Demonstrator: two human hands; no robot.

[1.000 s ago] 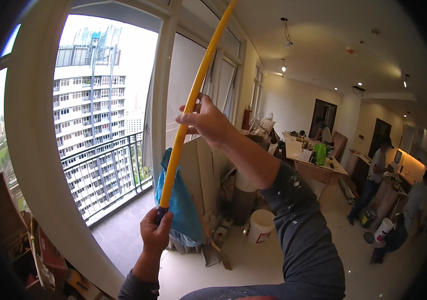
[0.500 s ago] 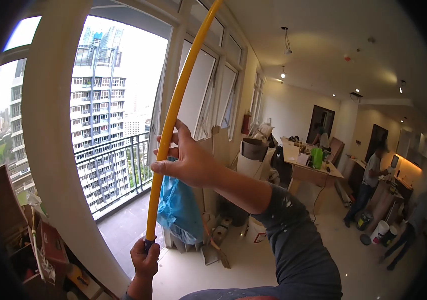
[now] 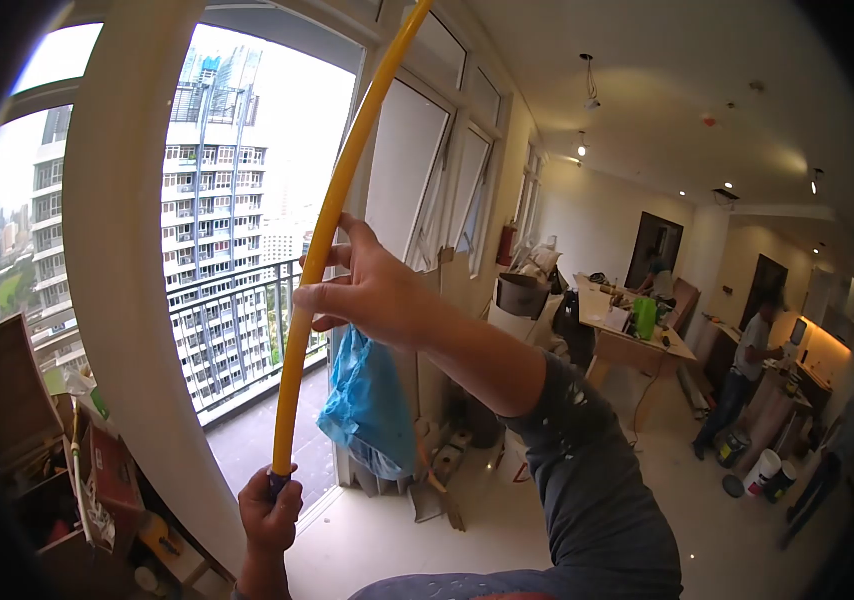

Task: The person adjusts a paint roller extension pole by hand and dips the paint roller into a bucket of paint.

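A long yellow pole (image 3: 334,206) stands tilted in front of me, its top leaning right and running out of view at the upper edge. My left hand (image 3: 269,508) is closed in a fist round the dark blue bottom end. Higher up, my right hand (image 3: 372,292) has its thumb on the near side of the pole and its fingers behind it, in a loose grip. Just beyond my right forearm hangs a crumpled blue plastic bag (image 3: 365,405). The pole's far end is hidden beyond the frame.
A balcony with a railing (image 3: 247,322) lies past the open doorway at left. Open wooden boxes (image 3: 7,395) with tools stand at lower left. A cluttered worktable (image 3: 612,320), a person (image 3: 747,365) and several buckets (image 3: 762,467) are at right. A broom (image 3: 447,497) rests on the floor.
The view has shifted a little left, so the room sits further right. Both hands and the pole's lower end moved left in view, and my right hand slightly up. Both hands keep hold of the pole.
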